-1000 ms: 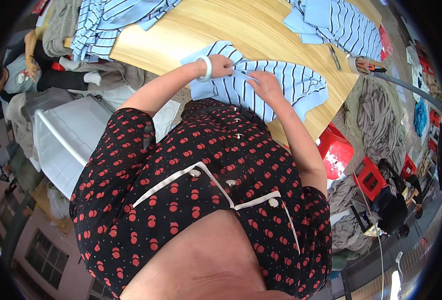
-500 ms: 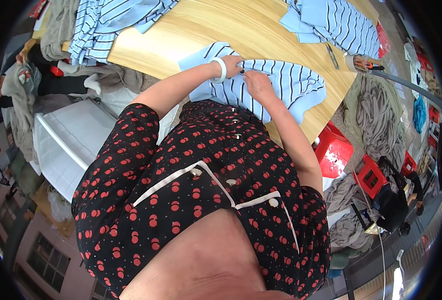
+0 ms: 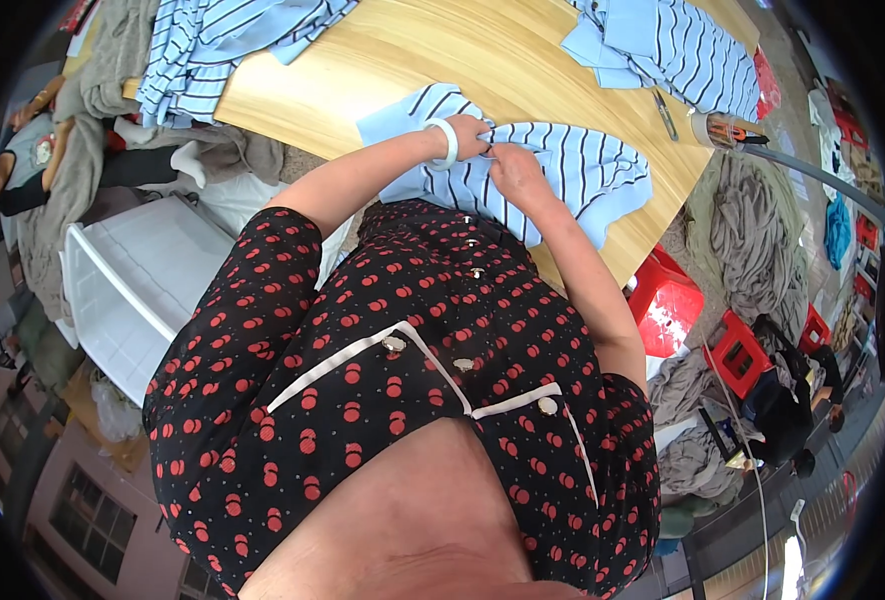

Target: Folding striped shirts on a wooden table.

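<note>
A light blue knit garment with dark and white stripes (image 3: 588, 165) lies bunched at the near edge of the wooden table, partly against my body. My left hand (image 3: 466, 135), with a pale bangle (image 3: 447, 145) at the wrist, pinches the cloth near its middle. Close beside it, my right hand (image 3: 518, 172) has its fingers curled on the same fabric. The fingertips of both hands nearly meet, and whatever small detail lies between them is too small to make out.
The wooden table (image 3: 403, 50) bears more striped garments at its far left (image 3: 233, 50) and far right (image 3: 698, 60). Thread snips (image 3: 666, 115) lie near a holder of tools (image 3: 728, 130). A white bin (image 3: 153, 260) stands left, a red stool (image 3: 666, 300) right. Another person (image 3: 38, 150) sits at far left.
My hands stay at the same spot on the garment, with only slight finger movement. At far left, the other person has leaned and moved their arms.
</note>
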{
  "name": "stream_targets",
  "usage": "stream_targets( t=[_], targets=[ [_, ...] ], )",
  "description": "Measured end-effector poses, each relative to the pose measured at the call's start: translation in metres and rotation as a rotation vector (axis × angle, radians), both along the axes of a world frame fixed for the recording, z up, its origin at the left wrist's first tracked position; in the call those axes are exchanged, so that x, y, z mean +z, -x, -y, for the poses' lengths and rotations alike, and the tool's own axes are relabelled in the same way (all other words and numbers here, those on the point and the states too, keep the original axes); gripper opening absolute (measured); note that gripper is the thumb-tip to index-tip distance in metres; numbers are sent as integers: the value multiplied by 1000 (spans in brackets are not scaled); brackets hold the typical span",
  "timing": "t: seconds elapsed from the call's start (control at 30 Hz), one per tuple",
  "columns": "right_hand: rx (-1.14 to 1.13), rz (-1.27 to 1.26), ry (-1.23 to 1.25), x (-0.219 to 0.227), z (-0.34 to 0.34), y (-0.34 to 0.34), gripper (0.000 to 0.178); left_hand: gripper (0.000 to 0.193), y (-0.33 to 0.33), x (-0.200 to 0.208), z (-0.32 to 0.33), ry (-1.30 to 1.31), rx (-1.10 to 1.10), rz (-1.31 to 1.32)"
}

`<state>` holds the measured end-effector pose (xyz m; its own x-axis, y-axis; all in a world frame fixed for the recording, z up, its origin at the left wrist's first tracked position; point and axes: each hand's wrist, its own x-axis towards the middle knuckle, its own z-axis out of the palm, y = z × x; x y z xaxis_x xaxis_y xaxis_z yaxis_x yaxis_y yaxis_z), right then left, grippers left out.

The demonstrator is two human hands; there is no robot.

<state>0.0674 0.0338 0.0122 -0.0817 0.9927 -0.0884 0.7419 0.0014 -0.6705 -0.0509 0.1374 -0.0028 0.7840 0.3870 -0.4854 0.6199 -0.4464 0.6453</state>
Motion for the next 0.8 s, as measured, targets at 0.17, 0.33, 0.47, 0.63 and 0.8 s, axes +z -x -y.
stream_targets(
  t=[0.17,0.33,0.47,0.63,0.8],
  targets=[
    [-3,-29,55,3,0,-3,15,29,0,-2,3,55,77,4],
    [-125,-70,112,9,-1,0,14,30,3,-7,3,127,149,14],
    [-293,-204,166,14,-4,4,12,30,2,-9,3,306,257,-21],
    [-334,-199,128,12,-4,4,12,29,4,-9,3,427,370,-50],
    [-264,-115,-20,5,2,1,12,30,2,4,2,432,394,-2]
  ],
)
